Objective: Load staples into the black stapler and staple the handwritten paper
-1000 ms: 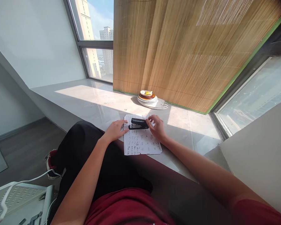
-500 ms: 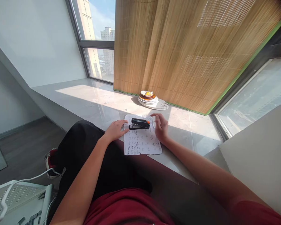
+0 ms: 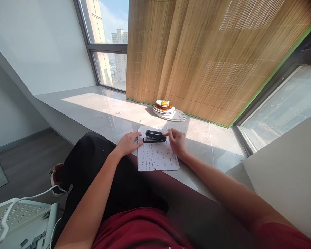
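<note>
A black stapler (image 3: 155, 137) lies on a sheet of paper (image 3: 158, 159) covered in small handwriting. Its jaw end points left, and an orange tab (image 3: 165, 134) sticks out at its right end. The fingers of my right hand (image 3: 177, 141) are closed in a pinch on that tab. By the stapler's left end rests my left hand (image 3: 128, 142), thumb and forefinger apart over the paper's left edge. Whether its fingertips touch the stapler I cannot tell.
Behind the paper, a stack of plates (image 3: 163, 108) stands on the pale stone ledge (image 3: 103, 114), in front of a bamboo blind (image 3: 176, 62). A white perforated rack (image 3: 18, 221) with a white cable stands low at the left, near my knee.
My right hand's fingers have closed on the orange tab, which now reaches further out to the right. The left hand and the stapler have stayed almost where they were.
</note>
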`<state>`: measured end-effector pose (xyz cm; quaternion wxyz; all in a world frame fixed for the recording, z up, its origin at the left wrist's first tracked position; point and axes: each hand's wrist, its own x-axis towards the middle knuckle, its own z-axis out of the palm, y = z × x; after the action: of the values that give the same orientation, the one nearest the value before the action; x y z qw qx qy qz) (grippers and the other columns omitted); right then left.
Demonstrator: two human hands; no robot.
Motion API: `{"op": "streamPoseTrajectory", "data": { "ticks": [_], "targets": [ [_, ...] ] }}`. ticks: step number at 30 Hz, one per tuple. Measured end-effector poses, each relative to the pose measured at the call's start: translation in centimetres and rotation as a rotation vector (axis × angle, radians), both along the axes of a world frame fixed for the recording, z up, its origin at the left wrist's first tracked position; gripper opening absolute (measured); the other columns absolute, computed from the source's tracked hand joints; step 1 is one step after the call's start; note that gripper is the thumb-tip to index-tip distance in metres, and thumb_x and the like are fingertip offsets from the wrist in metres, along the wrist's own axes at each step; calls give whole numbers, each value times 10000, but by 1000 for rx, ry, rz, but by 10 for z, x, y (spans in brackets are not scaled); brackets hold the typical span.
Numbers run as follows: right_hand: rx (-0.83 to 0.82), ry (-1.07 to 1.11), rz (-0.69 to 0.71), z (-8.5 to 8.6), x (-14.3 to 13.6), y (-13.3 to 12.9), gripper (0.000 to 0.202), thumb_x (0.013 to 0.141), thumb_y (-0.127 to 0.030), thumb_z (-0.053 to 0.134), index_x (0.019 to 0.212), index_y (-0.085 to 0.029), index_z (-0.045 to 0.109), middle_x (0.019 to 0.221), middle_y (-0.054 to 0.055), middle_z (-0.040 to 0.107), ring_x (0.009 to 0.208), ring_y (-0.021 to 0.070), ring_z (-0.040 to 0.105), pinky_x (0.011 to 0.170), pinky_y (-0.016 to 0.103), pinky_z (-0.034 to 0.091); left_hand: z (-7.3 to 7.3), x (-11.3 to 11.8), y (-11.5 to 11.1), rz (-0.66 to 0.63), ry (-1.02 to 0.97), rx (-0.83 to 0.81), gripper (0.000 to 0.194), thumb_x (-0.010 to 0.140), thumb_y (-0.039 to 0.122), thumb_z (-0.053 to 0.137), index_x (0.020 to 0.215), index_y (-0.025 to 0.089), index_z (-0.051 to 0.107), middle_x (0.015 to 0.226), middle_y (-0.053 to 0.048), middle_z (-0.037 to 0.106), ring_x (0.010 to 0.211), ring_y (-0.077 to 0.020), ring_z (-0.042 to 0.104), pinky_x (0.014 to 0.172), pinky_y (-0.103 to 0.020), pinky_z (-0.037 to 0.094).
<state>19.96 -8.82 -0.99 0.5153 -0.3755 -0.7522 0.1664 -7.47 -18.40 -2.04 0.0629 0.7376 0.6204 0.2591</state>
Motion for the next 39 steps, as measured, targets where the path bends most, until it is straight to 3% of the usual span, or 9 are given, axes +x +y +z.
{"op": "streamPoseTrajectory", "data": {
  "ticks": [3,8,17,23,27,29,31,35,39],
  "targets": [
    [30,-21,-5,0,0,3,501,1005,-403,511,541,-234,424,503,-34,324,517,137,418,530,287,273,0,0,0,-1,-17,12,426,970,457,590,1340,255,652,1444,-88,665,1352,-318,598,1181,-468,419],
    [70,-60,-23,4,-1,4,468,926,-273,548,544,-237,280,504,-44,303,499,109,326,523,296,236,0,0,1,-5,-26,15,426,958,445,607,1339,259,651,1435,-84,670,1350,-314,599,1185,-455,417],
    [53,-74,7,6,-1,4,439,898,-227,537,563,-233,253,503,-49,263,498,107,354,522,293,201,2,0,-1,19,-10,-12,493,967,494,607,1399,256,593,1399,-109,676,1293,-336,625,1116,-477,461],
    [126,-123,59,-2,-2,7,411,919,-246,569,603,-237,306,564,-37,400,550,123,369,550,294,272,1,0,-1,42,-14,-20,492,955,493,627,1382,249,605,1335,-115,700,1228,-343,650,1050,-476,499],
    [164,-129,142,-4,-5,9,243,969,-362,608,796,-245,482,881,46,683,787,200,565,718,332,451,0,-1,0,28,-23,4,482,952,470,637,1377,244,605,1352,-109,692,1252,-339,638,1084,-470,479],
    [134,-164,258,-4,-8,11,253,936,-422,674,898,-254,488,1121,97,720,970,249,617,830,383,498,-1,-1,0,24,-26,13,479,953,470,637,1374,245,606,1360,-107,689,1256,-338,638,1089,-470,477],
    [82,-217,374,-6,-11,14,326,894,-438,726,923,-263,453,1219,112,713,1002,261,634,842,401,512,-1,-1,1,24,-29,17,478,952,476,639,1371,248,611,1354,-106,692,1249,-338,644,1091,-476,478],
    [33,-252,380,-9,-16,16,350,850,-350,756,880,-266,418,1000,37,730,797,213,608,730,357,487,-3,-2,2,54,-36,-9,502,949,484,648,1388,246,602,1353,-119,692,1248,-346,649,1085,-496,489],
    [193,-209,300,-5,-15,7,365,877,-291,737,763,-260,391,869,33,703,764,213,570,678,355,456,-2,-1,-1,48,-106,-2,638,925,506,704,1476,236,527,1503,-135,604,1413,-353,546,1175,-509,430]
  ]
}}
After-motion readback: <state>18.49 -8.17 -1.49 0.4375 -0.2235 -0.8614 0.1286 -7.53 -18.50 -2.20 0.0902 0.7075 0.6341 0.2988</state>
